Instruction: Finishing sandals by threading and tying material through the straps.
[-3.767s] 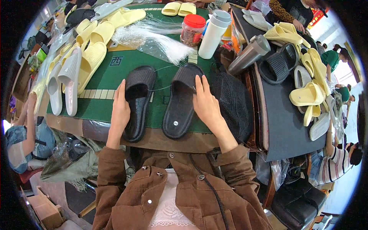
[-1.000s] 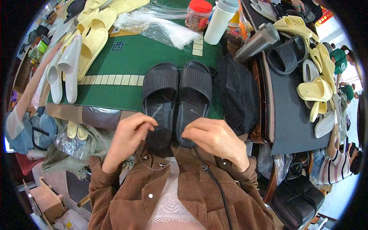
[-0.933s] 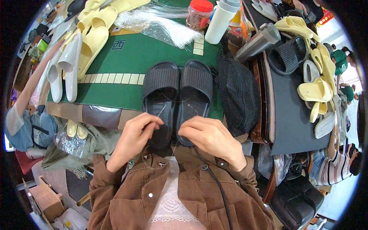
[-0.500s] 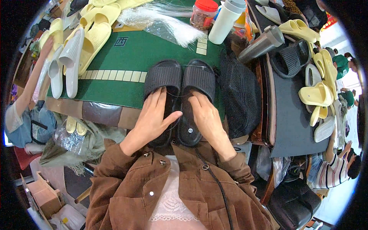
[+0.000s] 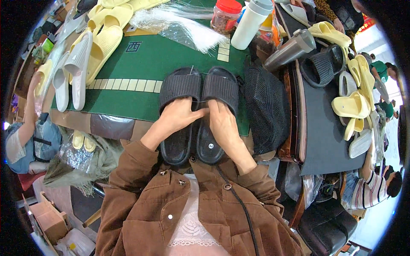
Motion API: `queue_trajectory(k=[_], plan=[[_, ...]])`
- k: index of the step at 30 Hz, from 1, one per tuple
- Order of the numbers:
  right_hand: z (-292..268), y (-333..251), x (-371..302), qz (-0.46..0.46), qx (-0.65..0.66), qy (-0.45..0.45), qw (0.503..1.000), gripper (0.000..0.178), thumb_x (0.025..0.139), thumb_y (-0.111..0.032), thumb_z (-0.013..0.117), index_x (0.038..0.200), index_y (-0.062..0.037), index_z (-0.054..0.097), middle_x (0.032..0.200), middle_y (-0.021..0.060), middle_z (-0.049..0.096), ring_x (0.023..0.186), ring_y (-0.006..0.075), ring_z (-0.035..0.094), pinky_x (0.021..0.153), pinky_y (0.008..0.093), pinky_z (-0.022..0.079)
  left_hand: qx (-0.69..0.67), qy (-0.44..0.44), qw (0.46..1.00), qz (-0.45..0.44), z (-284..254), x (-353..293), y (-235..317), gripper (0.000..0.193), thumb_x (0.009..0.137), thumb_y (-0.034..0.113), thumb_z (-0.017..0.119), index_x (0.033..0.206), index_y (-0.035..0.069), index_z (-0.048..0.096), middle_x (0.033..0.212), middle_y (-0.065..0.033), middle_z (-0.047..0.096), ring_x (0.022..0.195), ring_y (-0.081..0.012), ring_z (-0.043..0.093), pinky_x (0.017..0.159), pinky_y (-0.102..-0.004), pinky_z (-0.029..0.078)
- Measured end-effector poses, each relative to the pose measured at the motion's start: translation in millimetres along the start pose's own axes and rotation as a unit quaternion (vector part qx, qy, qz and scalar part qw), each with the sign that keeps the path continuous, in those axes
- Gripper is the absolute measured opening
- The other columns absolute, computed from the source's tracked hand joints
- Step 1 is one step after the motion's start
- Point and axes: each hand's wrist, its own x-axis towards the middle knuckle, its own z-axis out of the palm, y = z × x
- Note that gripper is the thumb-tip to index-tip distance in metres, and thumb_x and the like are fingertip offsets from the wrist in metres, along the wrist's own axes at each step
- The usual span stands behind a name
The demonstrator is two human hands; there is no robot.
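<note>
A pair of black slide sandals [image 5: 179, 141] rests side by side at the table's front edge, toes pointing away from me. A thin clear plastic strand [image 5: 197, 73] crosses between their ribbed straps. My left hand [image 5: 177, 116] has its fingers tucked under the left sandal's strap, closed on it, with the thumb stretched across to my right hand. Under the right sandal's strap go the fingertips of my right hand [image 5: 223, 124], bent and gripping there. The straps hide the fingertips of both hands, and a bit of the strand shows between them.
Yellow slippers [image 5: 106, 47] and grey slippers [image 5: 79, 68] are piled at left. Behind lie a bundle of clear strands [image 5: 183, 27], a red-lidded jar [image 5: 226, 15] and a white bottle [image 5: 252, 25]. At right are a black mesh bag [image 5: 267, 106] and a steel tumbler [image 5: 290, 49]. Other people work nearby.
My left hand has pushed further under its strap, and its thumb has swung toward my right hand. The right fingers have shifted slightly inward. At far left, another person's arm has lowered.
</note>
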Motion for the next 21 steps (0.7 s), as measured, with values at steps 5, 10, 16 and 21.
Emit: queue_trajectory(k=[5, 10, 16, 21], plan=[[-6.8, -5.4, -1.6, -0.036, 0.028, 0.055, 0.997, 0.034, 0.078, 0.004, 0.056, 0.111, 0.0015, 0.053, 0.099, 0.0159, 0.06, 0.093, 0.0349, 0.06, 0.079, 0.0399, 0.051, 0.007, 0.064, 0.998, 0.025, 25.7, 3.6, -4.9, 0.055, 0.084, 0.044, 0.059, 0.093, -0.01, 0.061, 0.093, -0.0305, 0.063, 0.087, -0.0443, 0.062, 0.078, -0.0494, 0.049], [-32.7, -9.9, -0.5, -0.076, 0.091, 0.129, 0.985, 0.027, 0.076, 0.004, 0.061, 0.102, -0.0024, 0.063, 0.099, 0.013, 0.065, 0.088, 0.0301, 0.064, 0.075, 0.0371, 0.054, 0.079, 0.088, 0.993, -0.001, 33.7, 6.4, -3.9, 0.051, 0.087, 0.04, 0.055, 0.094, -0.009, 0.064, 0.096, -0.0281, 0.064, 0.087, -0.0427, 0.063, 0.08, -0.0472, 0.05], [-64.5, 28.5, 48.8, 0.013, 0.123, 0.154, 0.98, 0.015, 0.086, -0.004, 0.057, 0.1, -0.0021, 0.063, 0.093, 0.0159, 0.065, 0.085, 0.0326, 0.064, 0.076, 0.0377, 0.051, 0.075, 0.134, 0.988, 0.003, 35.9, 6.3, 0.1, 0.052, 0.089, 0.042, 0.051, 0.091, -0.009, 0.064, 0.087, -0.0278, 0.064, 0.08, -0.0422, 0.063, 0.076, -0.0479, 0.051], [-53.4, 41.7, 78.5, 0.098, 0.08, 0.033, 0.991, 0.019, 0.091, -0.021, 0.055, 0.097, -0.005, 0.063, 0.09, 0.0185, 0.067, 0.085, 0.0376, 0.064, 0.074, 0.0452, 0.051, 0.063, 0.171, 0.982, 0.043, 39.1, 6.4, -2.6, 0.051, 0.089, 0.04, 0.051, 0.093, -0.01, 0.063, 0.088, -0.0301, 0.063, 0.08, -0.0435, 0.062, 0.077, -0.0486, 0.05]])
